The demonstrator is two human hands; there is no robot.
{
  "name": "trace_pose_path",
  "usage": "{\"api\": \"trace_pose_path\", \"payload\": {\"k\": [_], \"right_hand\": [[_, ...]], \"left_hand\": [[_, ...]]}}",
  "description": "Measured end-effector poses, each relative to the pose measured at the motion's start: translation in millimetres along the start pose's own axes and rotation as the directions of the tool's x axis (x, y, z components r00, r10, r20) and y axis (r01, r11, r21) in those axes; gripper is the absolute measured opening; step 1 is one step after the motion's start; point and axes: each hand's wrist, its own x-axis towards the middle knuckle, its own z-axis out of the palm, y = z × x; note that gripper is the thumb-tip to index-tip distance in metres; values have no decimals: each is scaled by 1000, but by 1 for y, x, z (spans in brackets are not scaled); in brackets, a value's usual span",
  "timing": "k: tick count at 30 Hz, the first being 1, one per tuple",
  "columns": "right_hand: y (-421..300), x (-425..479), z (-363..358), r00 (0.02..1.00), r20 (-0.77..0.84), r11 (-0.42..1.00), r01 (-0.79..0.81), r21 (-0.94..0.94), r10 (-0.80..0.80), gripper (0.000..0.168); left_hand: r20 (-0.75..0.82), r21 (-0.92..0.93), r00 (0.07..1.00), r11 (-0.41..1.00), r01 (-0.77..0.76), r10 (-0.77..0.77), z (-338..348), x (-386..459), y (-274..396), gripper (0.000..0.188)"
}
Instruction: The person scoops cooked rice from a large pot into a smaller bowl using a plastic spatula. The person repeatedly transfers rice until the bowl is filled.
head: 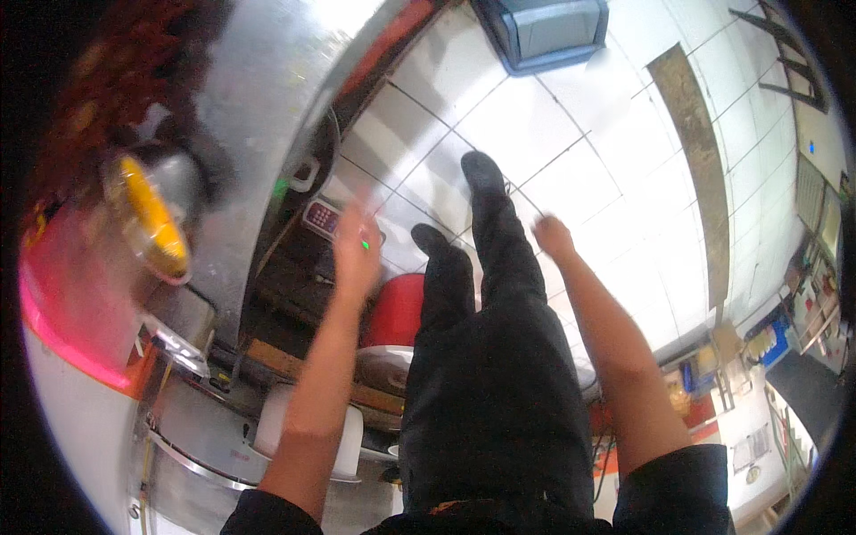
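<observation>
My left hand (358, 241) is blurred, beside the edge of a metal worktop (247, 87) and over a device with buttons (321, 219); whether it holds anything cannot be told. My right hand (554, 235) hangs over the white tiled floor with its fingers curled and nothing visible in it. On the worktop to the left lies a clear container with something yellow (154, 217), next to a rounded metal vessel (177, 177). Below my left hand, a red bucket (394, 311) stands near my legs.
A grey-blue plastic bin (555, 33) stands on the floor ahead. A brown strip (699, 160) crosses the tiles to the right. Shelves with white containers (348, 441) are under and beside the worktop. Blue crates (769, 341) stand far right.
</observation>
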Motion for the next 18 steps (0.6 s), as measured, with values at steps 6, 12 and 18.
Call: {"api": "trace_pose_path", "payload": {"k": [6,12,18], "right_hand": [[69,-185,-35,977,210,977,-18,211,-27,27],[69,-279,-113,912,406,988,-2,154,-62,25],[-15,-340,-237,896,443,930,-138,342,-30,26]], "left_hand": [[410,-11,843,922,387,-349,-80,-278,54,30],[705,459,175,631,625,-687,-150,-516,80,31],[583,-40,189,204,978,-790,-54,-637,189,30]]}}
